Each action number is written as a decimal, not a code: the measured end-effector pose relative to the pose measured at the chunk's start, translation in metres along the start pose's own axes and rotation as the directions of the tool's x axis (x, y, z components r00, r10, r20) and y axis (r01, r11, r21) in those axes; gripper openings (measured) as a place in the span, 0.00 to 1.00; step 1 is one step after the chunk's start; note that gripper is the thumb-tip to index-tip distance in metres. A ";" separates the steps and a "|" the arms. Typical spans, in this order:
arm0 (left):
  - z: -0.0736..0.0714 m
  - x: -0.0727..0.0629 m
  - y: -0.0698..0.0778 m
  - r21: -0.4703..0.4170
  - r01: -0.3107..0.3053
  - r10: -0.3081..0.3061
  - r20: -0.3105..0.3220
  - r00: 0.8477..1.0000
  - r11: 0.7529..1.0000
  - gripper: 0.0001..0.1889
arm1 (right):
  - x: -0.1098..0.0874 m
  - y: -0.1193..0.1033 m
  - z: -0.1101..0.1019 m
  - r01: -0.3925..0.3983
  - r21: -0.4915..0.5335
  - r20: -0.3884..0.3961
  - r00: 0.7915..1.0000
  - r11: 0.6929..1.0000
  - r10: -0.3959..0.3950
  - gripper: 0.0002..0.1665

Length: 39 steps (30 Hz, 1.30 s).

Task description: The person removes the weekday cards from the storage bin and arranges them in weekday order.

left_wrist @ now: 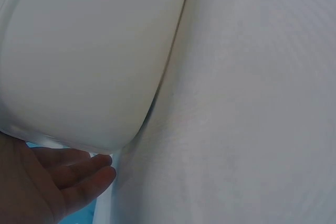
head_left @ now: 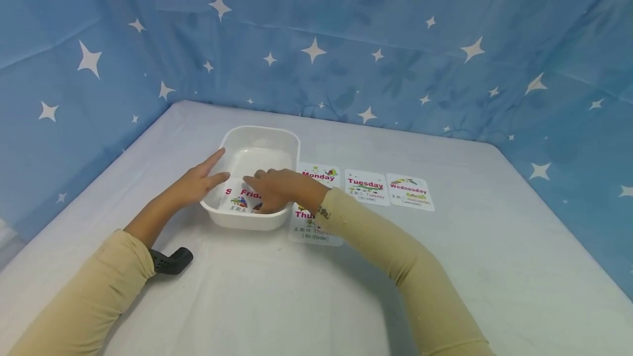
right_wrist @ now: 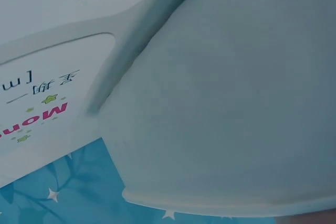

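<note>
A white plastic tub (head_left: 257, 224) holds cards, with a Friday card (head_left: 247, 195) overlapping another whose red word starts with S. My left hand (head_left: 198, 180) rests at the tub's left rim, thumb over the edge, index finger stretched out along it. In the left wrist view, its extended fingers (left_wrist: 79, 179) lie along the outside of the tub wall (left_wrist: 79, 66). Reaching over the right rim, my right hand (head_left: 277, 188) is inside the tub at the Friday card, covering its right side. I cannot tell whether it pinches the card.
Right of the tub, Monday (head_left: 321, 173), Tuesday (head_left: 367, 187) and Wednesday (head_left: 410, 192) cards lie in a row on the white cloth. A Thursday card (head_left: 316, 234) lies below Monday, partly under my right forearm. A black device (head_left: 172, 261) is at my left wrist. Blue starry curtain (head_left: 316, 70) stands behind.
</note>
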<state>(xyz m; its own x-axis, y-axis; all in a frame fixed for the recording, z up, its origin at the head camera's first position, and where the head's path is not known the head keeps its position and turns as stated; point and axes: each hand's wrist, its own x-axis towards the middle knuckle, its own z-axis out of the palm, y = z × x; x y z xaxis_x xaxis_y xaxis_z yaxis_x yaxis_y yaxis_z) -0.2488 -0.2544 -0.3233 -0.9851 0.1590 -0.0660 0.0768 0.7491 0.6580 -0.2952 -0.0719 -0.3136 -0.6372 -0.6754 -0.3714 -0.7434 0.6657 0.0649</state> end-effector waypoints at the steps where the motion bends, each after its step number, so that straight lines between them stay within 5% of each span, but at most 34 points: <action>1: 0.000 0.000 0.001 0.000 0.000 0.000 0.001 1.000 1.000 0.36 | 0.000 0.000 0.000 -0.004 0.005 0.007 1.000 1.000 0.003 0.50; 11: -0.001 0.000 0.001 0.003 0.012 -0.012 0.005 1.000 1.000 0.36 | 0.000 -0.001 -0.005 -0.007 0.036 0.029 1.000 0.999 0.006 0.52; 26: -0.001 0.002 -0.001 0.012 -0.003 0.003 0.001 1.000 1.000 0.36 | 0.008 -0.001 -0.005 0.100 0.050 0.007 0.995 0.994 -0.101 0.48; 39: 0.000 0.001 -0.002 0.011 0.004 -0.004 0.003 1.000 1.000 0.36 | 0.009 -0.003 -0.003 0.127 -0.048 0.018 0.992 0.991 -0.126 0.41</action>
<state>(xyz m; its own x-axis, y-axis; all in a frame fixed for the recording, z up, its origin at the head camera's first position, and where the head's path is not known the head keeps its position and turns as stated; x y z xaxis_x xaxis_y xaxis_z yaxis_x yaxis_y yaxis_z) -0.2502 -0.2562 -0.3247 -0.9849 0.1581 -0.0709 0.0747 0.7568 0.6494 -0.2994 -0.0806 -0.3142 -0.5343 -0.7481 -0.3937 -0.8273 0.5584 0.0615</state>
